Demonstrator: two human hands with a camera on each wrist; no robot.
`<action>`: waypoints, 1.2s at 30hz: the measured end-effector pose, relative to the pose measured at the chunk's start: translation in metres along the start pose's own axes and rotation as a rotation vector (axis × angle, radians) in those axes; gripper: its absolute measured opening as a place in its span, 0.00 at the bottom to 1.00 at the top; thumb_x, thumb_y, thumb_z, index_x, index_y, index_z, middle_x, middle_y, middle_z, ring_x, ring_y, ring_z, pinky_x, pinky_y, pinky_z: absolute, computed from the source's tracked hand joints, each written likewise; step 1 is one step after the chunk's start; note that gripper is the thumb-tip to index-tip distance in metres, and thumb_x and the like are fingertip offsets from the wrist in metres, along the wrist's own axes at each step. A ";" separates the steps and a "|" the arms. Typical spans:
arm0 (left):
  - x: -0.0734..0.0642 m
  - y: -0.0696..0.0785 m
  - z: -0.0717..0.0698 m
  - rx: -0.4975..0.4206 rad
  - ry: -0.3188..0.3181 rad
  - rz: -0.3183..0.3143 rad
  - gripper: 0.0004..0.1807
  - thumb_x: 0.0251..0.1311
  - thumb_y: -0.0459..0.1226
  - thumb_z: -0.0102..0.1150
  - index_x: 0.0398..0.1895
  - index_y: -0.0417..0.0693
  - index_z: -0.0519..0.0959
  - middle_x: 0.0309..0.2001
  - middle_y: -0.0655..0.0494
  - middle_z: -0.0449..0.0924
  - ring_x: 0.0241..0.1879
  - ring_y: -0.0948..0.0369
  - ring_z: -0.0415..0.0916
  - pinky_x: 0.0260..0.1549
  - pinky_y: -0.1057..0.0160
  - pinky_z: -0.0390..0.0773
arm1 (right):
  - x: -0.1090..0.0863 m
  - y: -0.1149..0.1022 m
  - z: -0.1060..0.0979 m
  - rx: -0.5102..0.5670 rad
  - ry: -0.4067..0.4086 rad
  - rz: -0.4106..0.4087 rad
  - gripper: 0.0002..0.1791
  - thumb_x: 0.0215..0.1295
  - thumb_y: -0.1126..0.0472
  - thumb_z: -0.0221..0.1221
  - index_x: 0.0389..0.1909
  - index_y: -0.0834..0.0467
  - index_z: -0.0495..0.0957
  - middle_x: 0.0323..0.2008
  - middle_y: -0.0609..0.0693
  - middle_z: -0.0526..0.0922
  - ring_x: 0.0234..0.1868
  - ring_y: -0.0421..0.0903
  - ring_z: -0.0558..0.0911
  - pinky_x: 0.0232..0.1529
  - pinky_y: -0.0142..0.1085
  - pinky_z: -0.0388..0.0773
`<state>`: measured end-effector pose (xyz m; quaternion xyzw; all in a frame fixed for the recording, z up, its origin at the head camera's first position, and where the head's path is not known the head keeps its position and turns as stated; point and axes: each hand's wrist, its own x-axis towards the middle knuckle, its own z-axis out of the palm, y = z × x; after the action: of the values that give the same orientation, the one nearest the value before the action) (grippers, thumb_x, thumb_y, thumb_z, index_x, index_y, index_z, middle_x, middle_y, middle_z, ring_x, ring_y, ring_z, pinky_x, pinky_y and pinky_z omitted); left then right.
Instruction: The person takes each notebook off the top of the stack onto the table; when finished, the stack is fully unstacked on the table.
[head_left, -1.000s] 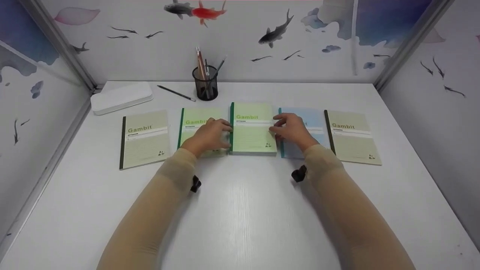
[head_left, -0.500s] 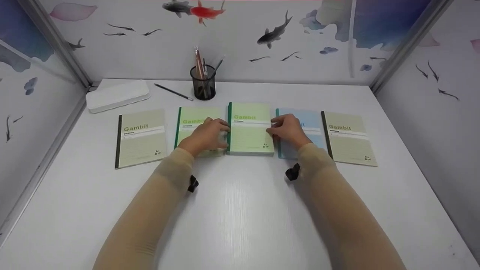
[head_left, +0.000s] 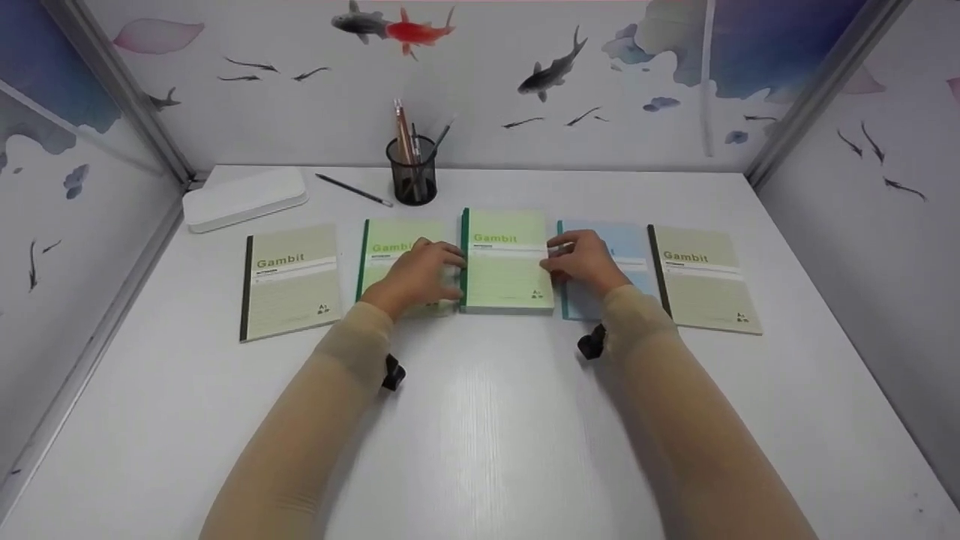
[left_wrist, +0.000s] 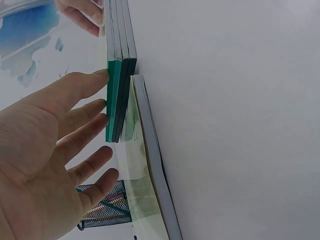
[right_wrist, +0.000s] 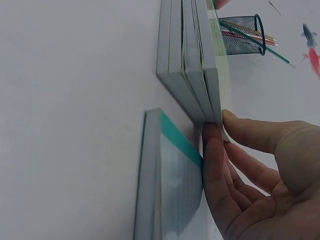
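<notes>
A stack of several notebooks (head_left: 506, 274) sits mid-table, a light green one marked "Gambit" on top. My left hand (head_left: 416, 274) reaches over a flat green notebook (head_left: 375, 244). In the left wrist view its fingers are spread and nearly straight, the thumb tip touching the green spines (left_wrist: 114, 100). At the stack's right edge, my right hand (head_left: 589, 262) pinches the top notebook, thumb on the cover and bent index finger against the page edges (right_wrist: 212, 95). Below that hand lies a blue notebook (head_left: 611, 292), partly hidden.
Olive notebooks lie at the far left (head_left: 292, 289) and far right (head_left: 705, 277) of the row. Behind stand a black mesh pen cup (head_left: 412, 184), a loose pencil (head_left: 352, 190) and a white case (head_left: 244, 199). Printed walls (head_left: 480, 82) enclose the white table (head_left: 480, 435).
Hands and notebooks keep nearly the same places; the head view shifts slightly, then comes back.
</notes>
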<state>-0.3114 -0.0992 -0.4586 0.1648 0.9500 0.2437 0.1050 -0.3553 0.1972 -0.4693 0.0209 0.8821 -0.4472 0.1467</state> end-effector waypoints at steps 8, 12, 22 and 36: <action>0.000 -0.002 0.000 0.014 -0.006 0.000 0.35 0.61 0.46 0.74 0.71 0.49 0.75 0.73 0.58 0.71 0.72 0.53 0.62 0.73 0.51 0.66 | 0.002 0.000 -0.002 0.055 -0.006 0.034 0.27 0.69 0.61 0.66 0.68 0.60 0.75 0.59 0.60 0.83 0.45 0.48 0.88 0.47 0.37 0.85; 0.001 -0.003 0.000 -0.031 -0.022 -0.036 0.36 0.61 0.46 0.74 0.71 0.49 0.75 0.73 0.59 0.70 0.72 0.55 0.61 0.73 0.53 0.66 | 0.003 -0.001 -0.004 0.058 -0.006 0.049 0.27 0.69 0.60 0.67 0.67 0.59 0.75 0.58 0.59 0.83 0.43 0.47 0.88 0.47 0.37 0.85; 0.001 -0.004 0.002 -0.068 -0.036 -0.084 0.33 0.60 0.47 0.74 0.69 0.53 0.78 0.73 0.61 0.68 0.72 0.57 0.62 0.74 0.53 0.64 | 0.005 0.006 -0.010 0.144 -0.036 0.081 0.29 0.66 0.59 0.68 0.68 0.58 0.76 0.50 0.55 0.86 0.37 0.41 0.87 0.41 0.33 0.84; 0.002 -0.003 -0.001 0.010 -0.043 0.014 0.32 0.60 0.46 0.75 0.67 0.52 0.78 0.71 0.58 0.72 0.72 0.54 0.62 0.73 0.52 0.66 | -0.028 0.024 -0.011 0.297 0.037 -0.075 0.29 0.67 0.63 0.62 0.70 0.55 0.74 0.48 0.56 0.80 0.34 0.44 0.86 0.39 0.38 0.88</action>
<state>-0.3142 -0.1018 -0.4593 0.1770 0.9475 0.2361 0.1230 -0.3268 0.2230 -0.4734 0.0175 0.8089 -0.5775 0.1090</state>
